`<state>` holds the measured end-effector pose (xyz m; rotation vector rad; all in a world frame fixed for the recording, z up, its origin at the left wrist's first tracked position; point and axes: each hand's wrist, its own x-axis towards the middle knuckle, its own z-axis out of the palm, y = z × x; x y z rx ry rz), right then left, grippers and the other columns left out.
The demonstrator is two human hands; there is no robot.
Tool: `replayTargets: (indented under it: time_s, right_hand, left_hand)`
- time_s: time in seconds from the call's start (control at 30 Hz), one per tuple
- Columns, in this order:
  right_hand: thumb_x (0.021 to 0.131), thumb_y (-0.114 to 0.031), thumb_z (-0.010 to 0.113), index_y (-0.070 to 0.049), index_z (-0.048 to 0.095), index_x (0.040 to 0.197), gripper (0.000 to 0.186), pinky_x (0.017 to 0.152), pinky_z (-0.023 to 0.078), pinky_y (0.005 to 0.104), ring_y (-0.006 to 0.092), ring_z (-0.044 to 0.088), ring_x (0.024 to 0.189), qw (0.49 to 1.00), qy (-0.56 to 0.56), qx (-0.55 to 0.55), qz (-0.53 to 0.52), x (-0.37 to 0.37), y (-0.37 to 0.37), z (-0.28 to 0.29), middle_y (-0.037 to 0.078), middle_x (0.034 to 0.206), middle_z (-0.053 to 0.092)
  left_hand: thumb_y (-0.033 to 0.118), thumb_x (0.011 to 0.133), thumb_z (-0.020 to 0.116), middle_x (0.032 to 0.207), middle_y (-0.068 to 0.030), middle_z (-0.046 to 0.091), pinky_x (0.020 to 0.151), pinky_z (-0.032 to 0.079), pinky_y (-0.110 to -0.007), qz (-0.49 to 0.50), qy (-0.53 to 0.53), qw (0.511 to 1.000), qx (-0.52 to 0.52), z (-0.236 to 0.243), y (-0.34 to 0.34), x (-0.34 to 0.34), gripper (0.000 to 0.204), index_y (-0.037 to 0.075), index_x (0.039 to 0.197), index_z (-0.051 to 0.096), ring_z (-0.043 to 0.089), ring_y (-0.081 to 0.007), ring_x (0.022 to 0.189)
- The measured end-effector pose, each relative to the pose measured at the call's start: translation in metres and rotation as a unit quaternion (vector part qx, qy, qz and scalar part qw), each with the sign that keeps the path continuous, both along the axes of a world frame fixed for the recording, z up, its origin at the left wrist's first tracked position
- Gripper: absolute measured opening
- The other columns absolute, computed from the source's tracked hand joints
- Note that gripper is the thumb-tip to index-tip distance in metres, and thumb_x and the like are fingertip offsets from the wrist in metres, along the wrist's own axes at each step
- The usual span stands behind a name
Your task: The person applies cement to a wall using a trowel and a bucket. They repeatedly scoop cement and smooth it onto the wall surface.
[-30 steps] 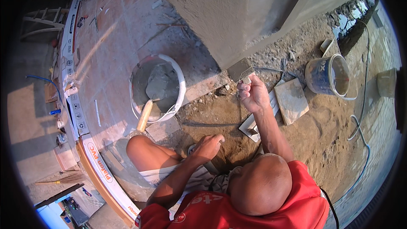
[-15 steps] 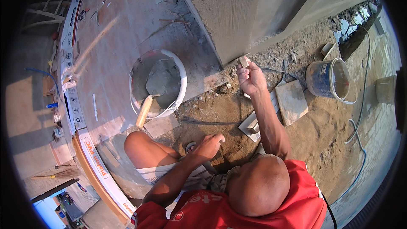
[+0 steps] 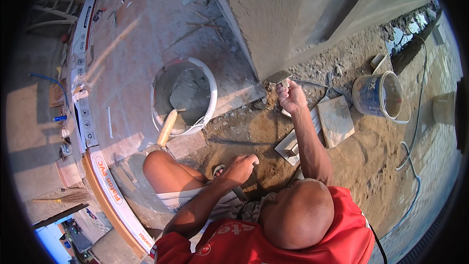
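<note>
Right hand [image 3: 292,99]: pinching a blocky handle [image 3: 285,83], lying nearer.
Flat tool [image 3: 278,76]: sitting just beyond that grip, by the foot of the plastered wall [image 3: 273,24], appearing crosswise to the forearm [image 3: 315,144].
Left hand [image 3: 240,170]: hanging half-curled, possibly gripping something, impossible to tell.

This is a building site, sunlit and strewn with scraps. Toward one o'clock rises a wall [image 3: 266,24] coated in bare grey plaster, rough on one face. At ten o'clock a white-rimmed bucket [image 3: 213,88] holds wet grey mortar [image 3: 196,80], with a wooden-handled trowel [image 3: 168,127] in it, on a dusty floor [image 3: 132,63]. Around four o'clock the ground [image 3: 364,166] is loose, sandy earth, with a plastering float [image 3: 284,149] lying on it. A loose tile [image 3: 337,121] and a blue-labelled bucket [image 3: 367,96] sit at three o'clock, a ditch [image 3: 410,54] at two, and a long carton [image 3: 115,188] at eight.
</note>
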<state>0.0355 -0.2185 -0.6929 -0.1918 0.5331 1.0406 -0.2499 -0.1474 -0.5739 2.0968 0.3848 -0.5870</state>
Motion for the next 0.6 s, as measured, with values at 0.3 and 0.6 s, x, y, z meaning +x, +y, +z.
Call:
replayTargets:
  time_s: [0.3,0.6]
  right_hand:
    - [0.1,-0.017,0.045,-0.001,0.05,0.104,0.017,0.041,0.037,0.0184,0.0079,0.045,0.056,0.997,-0.07,-0.008,-0.019,-0.013,0.011,0.13,0.011,0.082,0.053]
    - [0.099,-0.017,0.046,-0.005,0.054,0.106,0.016,0.041,0.036,0.0189,0.0094,0.046,0.056,0.999,0.017,-0.037,0.003,-0.011,-0.03,0.029,0.009,0.08,0.054]
  left_hand:
    - [0.004,0.085,0.051,0.102,-0.0221,0.065,0.09,0.047,-0.045,0.001,0.003,1.0,-0.01,-0.009,-0.004,-0.003,0.021,0.002,0.104,0.061,0.061,-0.04,0.1]
    - [0.003,0.084,0.051,0.099,-0.0214,0.065,0.086,0.047,-0.046,0.017,0.007,1.0,0.006,-0.004,0.001,0.0,0.021,0.001,0.103,0.06,0.061,-0.0401,0.099]
